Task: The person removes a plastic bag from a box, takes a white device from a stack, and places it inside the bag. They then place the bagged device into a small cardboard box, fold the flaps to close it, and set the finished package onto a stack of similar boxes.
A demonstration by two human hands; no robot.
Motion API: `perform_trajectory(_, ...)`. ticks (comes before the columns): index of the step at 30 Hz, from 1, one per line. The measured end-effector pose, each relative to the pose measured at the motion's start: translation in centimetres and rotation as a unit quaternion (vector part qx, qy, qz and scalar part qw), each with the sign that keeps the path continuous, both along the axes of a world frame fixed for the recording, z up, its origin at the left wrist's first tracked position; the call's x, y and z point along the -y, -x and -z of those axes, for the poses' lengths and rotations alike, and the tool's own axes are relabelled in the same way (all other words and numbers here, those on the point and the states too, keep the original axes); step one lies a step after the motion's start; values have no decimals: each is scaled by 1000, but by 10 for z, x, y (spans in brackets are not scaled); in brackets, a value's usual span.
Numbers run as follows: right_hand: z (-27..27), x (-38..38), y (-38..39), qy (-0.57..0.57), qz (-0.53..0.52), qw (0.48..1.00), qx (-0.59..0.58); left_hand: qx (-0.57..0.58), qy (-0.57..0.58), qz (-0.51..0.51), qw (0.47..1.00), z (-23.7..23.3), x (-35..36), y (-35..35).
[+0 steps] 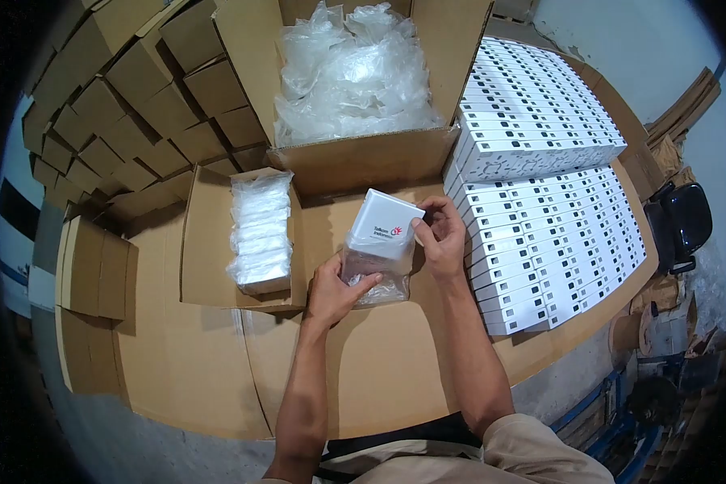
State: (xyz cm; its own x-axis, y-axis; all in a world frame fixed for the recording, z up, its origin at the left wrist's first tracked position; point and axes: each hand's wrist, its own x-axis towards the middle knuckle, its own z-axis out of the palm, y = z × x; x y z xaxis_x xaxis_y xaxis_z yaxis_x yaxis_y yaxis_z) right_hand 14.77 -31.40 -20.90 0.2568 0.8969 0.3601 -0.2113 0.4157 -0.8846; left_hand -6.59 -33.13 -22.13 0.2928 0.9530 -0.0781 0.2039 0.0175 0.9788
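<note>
Two hands work close: left hand [331, 292] clamps a clear plastic bag [379, 264], right hand [444, 242] pinches a flat white device [385, 216], apparently part-sleeved; sliding it calls for slack plastic.

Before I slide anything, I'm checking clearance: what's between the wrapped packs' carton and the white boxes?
In the head view, the left hand and right hand hold a white item partly in clear plastic, over cardboard.

Two bare hands, held close together
The left hand [335, 292] was low with its thumb out to the side; the right hand [444, 235] was higher, fingers bent, and both arms reached forward.
</note>
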Motion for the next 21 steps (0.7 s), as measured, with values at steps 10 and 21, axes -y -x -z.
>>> perform_trajectory(10,1,0,3,43,-9,998,38,126,39,-29,991,-5,1,-6)
perform_trajectory(21,-10,8,1,106,-140,980,94,248,74,-140,956,11,-6,-10)
